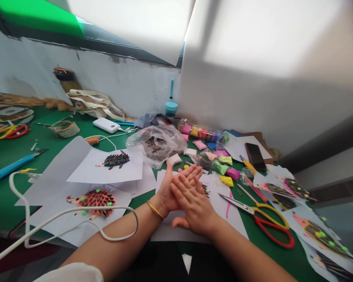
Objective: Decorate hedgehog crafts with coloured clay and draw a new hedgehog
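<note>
My left hand (166, 191) lies palm up, its fingers stretched out to the right, with a gold bangle (154, 209) on the wrist. Flat across it rests my right hand (194, 205), fingers extended and thumb apart. The palms meet, so anything between them is hidden. Beneath both hands is a white sheet of paper (233, 225), with a seed-covered hedgehog picture (206, 190) mostly covered by the fingers. A pink strip (229, 204) lies on that sheet. Just beyond the fingertips sit small packets of coloured clay, including a white packet (174, 159) and a yellow packet (226, 180).
Open-bladed scissors (275, 225) lie at right beside finished hedgehog pictures (323, 233). A phone (255, 156) rests behind them. A plastic bag of seeds (155, 145) stands at centre back. A white cable (76, 213) loops over my left forearm, near an orange hedgehog picture (98, 201).
</note>
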Tool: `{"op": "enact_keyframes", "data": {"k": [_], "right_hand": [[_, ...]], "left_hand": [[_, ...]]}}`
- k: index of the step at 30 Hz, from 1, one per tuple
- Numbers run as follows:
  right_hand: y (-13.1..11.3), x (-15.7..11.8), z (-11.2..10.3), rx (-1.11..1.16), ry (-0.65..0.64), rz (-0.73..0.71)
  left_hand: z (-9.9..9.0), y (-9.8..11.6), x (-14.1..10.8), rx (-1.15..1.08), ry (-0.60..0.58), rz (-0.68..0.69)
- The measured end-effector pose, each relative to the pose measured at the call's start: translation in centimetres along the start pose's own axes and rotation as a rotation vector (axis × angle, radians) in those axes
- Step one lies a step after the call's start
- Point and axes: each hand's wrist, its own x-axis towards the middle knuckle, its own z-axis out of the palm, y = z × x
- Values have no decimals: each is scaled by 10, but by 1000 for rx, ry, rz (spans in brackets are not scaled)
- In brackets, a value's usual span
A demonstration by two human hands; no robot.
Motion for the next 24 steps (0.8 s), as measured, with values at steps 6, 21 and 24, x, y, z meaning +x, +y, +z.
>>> {"op": "enact_keyframes", "data": {"k": [6,21,24], "right_hand": [[1,-1,-4,18,15,47],[0,0,-2,48,19,-12],[6,-1,-5,32,74,79]], "left_hand": [[2,5,0,-15,-33,77],[2,3,-2,17,1,43],[2,1,-1,19,11,20]]}}
